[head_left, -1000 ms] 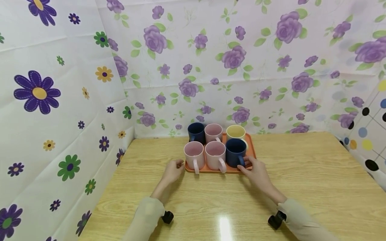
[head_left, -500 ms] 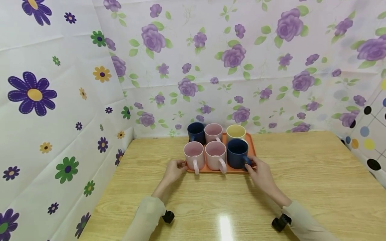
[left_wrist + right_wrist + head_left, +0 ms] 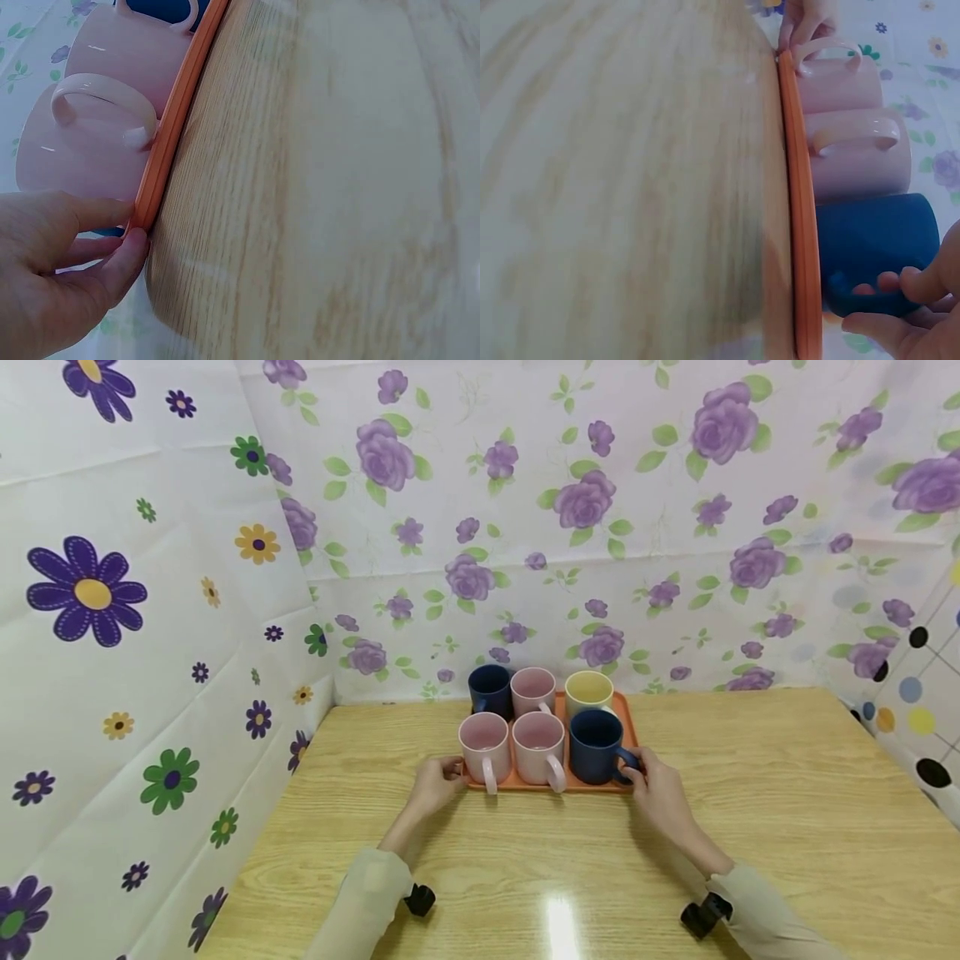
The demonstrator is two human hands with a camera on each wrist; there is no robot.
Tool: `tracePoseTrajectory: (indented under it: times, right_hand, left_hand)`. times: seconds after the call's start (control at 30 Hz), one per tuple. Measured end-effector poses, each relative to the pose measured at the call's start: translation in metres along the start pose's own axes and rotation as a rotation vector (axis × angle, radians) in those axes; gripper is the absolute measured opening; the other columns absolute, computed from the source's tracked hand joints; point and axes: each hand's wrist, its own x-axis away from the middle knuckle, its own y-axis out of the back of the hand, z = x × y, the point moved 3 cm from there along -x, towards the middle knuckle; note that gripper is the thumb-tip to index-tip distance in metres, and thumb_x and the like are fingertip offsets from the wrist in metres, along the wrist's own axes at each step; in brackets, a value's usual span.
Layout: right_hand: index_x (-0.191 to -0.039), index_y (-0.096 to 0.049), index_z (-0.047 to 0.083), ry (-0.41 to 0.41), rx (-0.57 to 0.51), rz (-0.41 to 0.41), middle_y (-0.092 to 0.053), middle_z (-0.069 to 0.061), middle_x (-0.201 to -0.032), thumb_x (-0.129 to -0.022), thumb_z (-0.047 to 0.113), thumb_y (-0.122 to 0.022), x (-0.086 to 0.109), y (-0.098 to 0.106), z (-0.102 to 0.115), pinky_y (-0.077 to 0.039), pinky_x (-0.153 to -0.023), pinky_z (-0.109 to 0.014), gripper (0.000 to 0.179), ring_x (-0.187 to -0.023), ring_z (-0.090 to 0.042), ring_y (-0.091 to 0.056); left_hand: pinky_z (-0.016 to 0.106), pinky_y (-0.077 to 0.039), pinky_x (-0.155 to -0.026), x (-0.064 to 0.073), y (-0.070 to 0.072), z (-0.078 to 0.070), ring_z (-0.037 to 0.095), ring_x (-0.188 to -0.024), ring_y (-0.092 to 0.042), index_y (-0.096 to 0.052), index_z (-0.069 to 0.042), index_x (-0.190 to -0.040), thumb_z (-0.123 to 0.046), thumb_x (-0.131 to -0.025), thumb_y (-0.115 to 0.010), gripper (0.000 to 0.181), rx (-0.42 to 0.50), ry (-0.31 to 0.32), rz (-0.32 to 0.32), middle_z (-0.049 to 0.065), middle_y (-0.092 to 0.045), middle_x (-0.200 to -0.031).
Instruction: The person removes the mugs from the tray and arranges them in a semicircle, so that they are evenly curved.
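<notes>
An orange tray (image 3: 525,787) bears several mugs in two rows. In the front row stand two pink mugs, the left one (image 3: 483,747) and the middle one (image 3: 538,748), with a dark blue mug (image 3: 595,747) at the right. My right hand (image 3: 663,797) holds the blue mug by its handle, fingers through the loop in the right wrist view. At the tray's front left corner, my left hand (image 3: 435,787) pinches the rim between thumb and fingers (image 3: 133,251). Behind stand another dark blue mug (image 3: 490,687), a pink mug (image 3: 533,685) and a yellow mug (image 3: 588,688), partly hidden.
The tray stands at the back of a wood-grain table (image 3: 495,868), close to a wall sheet with purple roses (image 3: 585,502). A sheet with daisies (image 3: 92,593) hangs along the left side, and a dotted one (image 3: 911,689) at the right.
The front blue mug has shifted right, away from the middle pink mug, its handle now turned outward, with my right hand moving along. My left hand has come in onto the tray's corner.
</notes>
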Motion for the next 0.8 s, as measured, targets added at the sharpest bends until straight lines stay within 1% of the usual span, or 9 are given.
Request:
tracePoseTrajectory:
  times: [0.1,0.2,0.3,0.33,0.43,0.53,0.67,0.73,0.8]
  right_hand:
    - [-0.104,-0.06,-0.005,0.019,0.002,-0.03,-0.068,-0.02,-0.088,-0.09,-0.003,-0.062,0.001,0.001,-0.002,-0.043,-0.057,-0.024,0.015,-0.073,-0.025,-0.062]
    - [-0.101,-0.061,-0.004,0.036,-0.007,-0.052,-0.07,-0.021,-0.089,-0.089,-0.006,-0.062,0.001,0.002,-0.003,-0.04,-0.056,-0.023,0.013,-0.076,-0.027,-0.064]
    - [-0.1,-0.061,-0.003,0.039,-0.017,-0.058,-0.071,-0.02,-0.09,-0.088,-0.007,-0.061,0.0,0.003,-0.004,-0.04,-0.055,-0.022,0.012,-0.078,-0.029,-0.066]
    - [-0.1,-0.062,-0.003,0.036,-0.022,-0.059,-0.071,-0.02,-0.089,-0.088,-0.006,-0.062,0.0,0.004,-0.005,-0.04,-0.056,-0.023,0.012,-0.079,-0.029,-0.066]
    - [-0.099,-0.062,-0.002,0.023,-0.026,-0.064,-0.071,-0.018,-0.087,-0.087,-0.005,-0.064,0.001,0.006,-0.006,-0.043,-0.058,-0.023,0.012,-0.079,-0.029,-0.067]
    - [-0.098,-0.063,-0.002,0.005,-0.027,-0.069,-0.071,-0.016,-0.086,-0.087,-0.003,-0.065,0.002,0.01,-0.007,-0.046,-0.061,-0.023,0.011,-0.08,-0.029,-0.068]
    - [-0.1,-0.064,-0.002,-0.015,-0.04,-0.065,-0.071,-0.017,-0.088,-0.088,-0.002,-0.065,0.003,0.016,-0.005,-0.045,-0.059,-0.019,0.012,-0.081,-0.029,-0.068]
    - [-0.101,-0.064,-0.003,-0.017,-0.051,-0.06,-0.071,-0.018,-0.09,-0.089,-0.001,-0.064,0.003,0.02,-0.003,-0.045,-0.059,-0.015,0.013,-0.082,-0.03,-0.068]
    - [-0.102,-0.064,-0.003,-0.014,-0.052,-0.059,-0.071,-0.018,-0.092,-0.089,-0.001,-0.064,0.003,0.023,-0.002,-0.048,-0.061,-0.013,0.013,-0.083,-0.031,-0.069]
  left_hand:
    - [0.03,-0.058,-0.071,0.0,0.0,0.001,0.028,-0.082,-0.07,-0.064,0.013,-0.113,0.005,-0.08,-0.072,0.035,-0.005,-0.012,0.023,0.024,-0.071,-0.095]
    - [0.028,-0.058,-0.071,0.0,0.0,0.001,0.027,-0.083,-0.07,-0.064,0.012,-0.115,0.005,-0.08,-0.072,0.036,0.014,0.013,0.039,0.024,-0.071,-0.096]
    - [0.028,-0.057,-0.071,-0.001,0.001,0.001,0.026,-0.083,-0.069,-0.063,0.012,-0.116,0.006,-0.08,-0.071,0.037,0.012,0.017,0.042,0.023,-0.07,-0.096]
    - [0.028,-0.057,-0.071,-0.001,0.001,0.001,0.025,-0.083,-0.069,-0.064,0.011,-0.116,0.005,-0.08,-0.071,0.037,0.011,0.02,0.041,0.022,-0.071,-0.096]
    - [0.027,-0.057,-0.07,-0.002,0.001,0.001,0.025,-0.082,-0.069,-0.064,0.011,-0.115,0.006,-0.08,-0.072,0.037,-0.005,-0.003,0.04,0.021,-0.071,-0.096]
    - [0.027,-0.057,-0.07,-0.001,0.001,0.001,0.026,-0.082,-0.069,-0.063,0.012,-0.116,0.006,-0.08,-0.072,0.038,0.008,-0.016,0.047,0.023,-0.071,-0.096]
    - [0.027,-0.057,-0.071,-0.001,0.001,0.002,0.028,-0.083,-0.069,-0.062,0.015,-0.117,0.006,-0.08,-0.071,0.039,0.025,-0.02,0.059,0.025,-0.07,-0.096]
    - [0.028,-0.057,-0.071,0.0,0.001,0.002,0.029,-0.083,-0.069,-0.061,0.015,-0.116,0.006,-0.08,-0.071,0.039,0.019,-0.021,0.06,0.025,-0.07,-0.096]
    - [0.028,-0.057,-0.07,0.0,0.001,0.002,0.029,-0.083,-0.069,-0.061,0.015,-0.116,0.006,-0.08,-0.072,0.039,0.011,-0.02,0.058,0.025,-0.07,-0.095]
